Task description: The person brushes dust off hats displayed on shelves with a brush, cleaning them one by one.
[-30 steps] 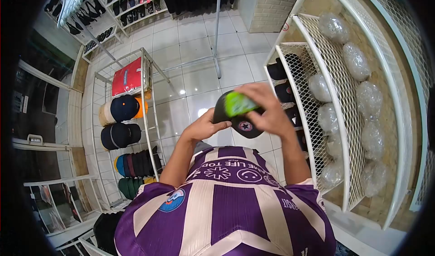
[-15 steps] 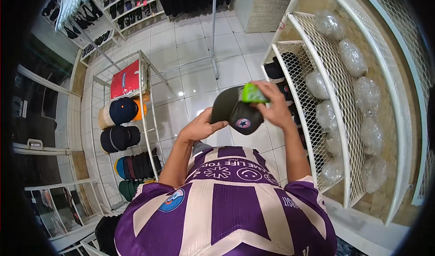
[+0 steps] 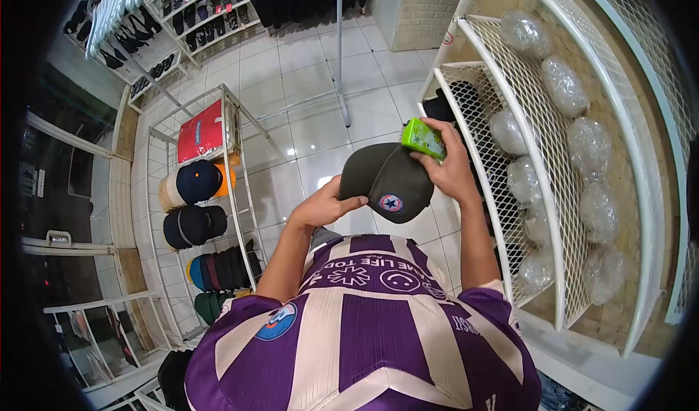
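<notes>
A dark olive cap (image 3: 404, 182) with a round star patch on its front is held in front of my body, its brim toward the left. My left hand (image 3: 324, 205) grips the brim, thumb on top near the patch. In my right hand (image 3: 453, 165) is a bright green block-shaped object (image 3: 423, 138), pinched between thumb and fingers at the upper right side of the cap's crown. Whether the green object touches the cap cannot be told.
To the right, white mesh shelves (image 3: 542, 163) hold clear plastic-wrapped bundles (image 3: 565, 86) and dark caps. A white rack (image 3: 244, 185) on the left carries stacked caps (image 3: 195, 225) and a red package (image 3: 199, 132). A metal pole (image 3: 339, 40) stands ahead.
My right hand and the green object have moved slightly up and to the right, uncovering more of the crown. The cap has turned a little; my left hand still holds its brim.
</notes>
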A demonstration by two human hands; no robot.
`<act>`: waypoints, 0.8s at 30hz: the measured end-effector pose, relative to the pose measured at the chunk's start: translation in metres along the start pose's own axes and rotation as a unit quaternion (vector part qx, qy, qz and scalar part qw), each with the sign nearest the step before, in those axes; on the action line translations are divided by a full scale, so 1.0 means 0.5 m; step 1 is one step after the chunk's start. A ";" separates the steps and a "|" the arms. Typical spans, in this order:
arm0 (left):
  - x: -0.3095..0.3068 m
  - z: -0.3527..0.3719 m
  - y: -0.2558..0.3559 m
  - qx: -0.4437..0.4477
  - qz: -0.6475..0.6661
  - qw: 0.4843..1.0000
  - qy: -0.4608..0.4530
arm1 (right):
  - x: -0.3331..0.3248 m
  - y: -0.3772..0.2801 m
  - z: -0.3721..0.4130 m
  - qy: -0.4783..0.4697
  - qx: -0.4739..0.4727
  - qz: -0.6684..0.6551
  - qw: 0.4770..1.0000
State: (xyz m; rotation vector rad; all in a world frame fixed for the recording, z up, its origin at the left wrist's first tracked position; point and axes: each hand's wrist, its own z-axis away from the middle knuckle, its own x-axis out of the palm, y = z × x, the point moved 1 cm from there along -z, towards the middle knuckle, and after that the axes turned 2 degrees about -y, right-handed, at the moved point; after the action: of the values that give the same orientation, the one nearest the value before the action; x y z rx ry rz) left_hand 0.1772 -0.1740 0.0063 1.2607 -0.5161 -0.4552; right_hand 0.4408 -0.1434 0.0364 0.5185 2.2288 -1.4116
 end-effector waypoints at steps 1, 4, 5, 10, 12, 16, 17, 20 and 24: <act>0.001 -0.003 0.003 0.002 0.001 1.000 0.003 | -0.005 -0.023 0.002 0.007 -0.018 -0.014 1.000; 0.007 -0.007 -0.001 0.005 -0.030 1.000 0.000 | 0.031 -0.077 0.014 -0.095 -0.093 -0.028 0.991; 0.002 -0.011 -0.006 0.010 -0.030 0.999 -0.009 | 0.044 -0.077 0.016 -0.129 -0.117 -0.035 0.984; -0.008 -0.002 -0.032 0.007 -0.002 1.000 0.027 | 0.005 0.011 -0.010 -0.025 -0.011 0.051 0.998; -0.008 -0.015 -0.036 0.035 -0.014 0.999 0.020 | 0.006 -0.025 -0.010 -0.024 -0.039 -0.006 0.999; -0.001 -0.014 -0.020 0.032 -0.032 0.999 -0.018 | 0.042 -0.070 0.009 -0.098 -0.106 -0.039 0.989; -0.001 -0.010 -0.011 0.032 -0.034 0.999 -0.022 | 0.053 -0.039 0.007 -0.084 -0.105 -0.043 0.990; -0.012 0.002 -0.011 0.014 -0.019 1.000 -0.016 | 0.009 0.048 -0.005 -0.006 -0.018 0.045 0.999; -0.015 0.011 -0.018 0.085 0.008 0.995 0.047 | -0.035 0.074 0.026 0.014 0.077 -0.285 0.955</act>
State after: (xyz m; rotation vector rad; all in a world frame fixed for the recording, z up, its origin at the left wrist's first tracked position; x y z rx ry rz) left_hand 0.1677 -0.1762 -0.0021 1.4326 -0.4929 -0.3426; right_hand 0.4774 -0.1415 0.0142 -0.0805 2.4122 -1.8741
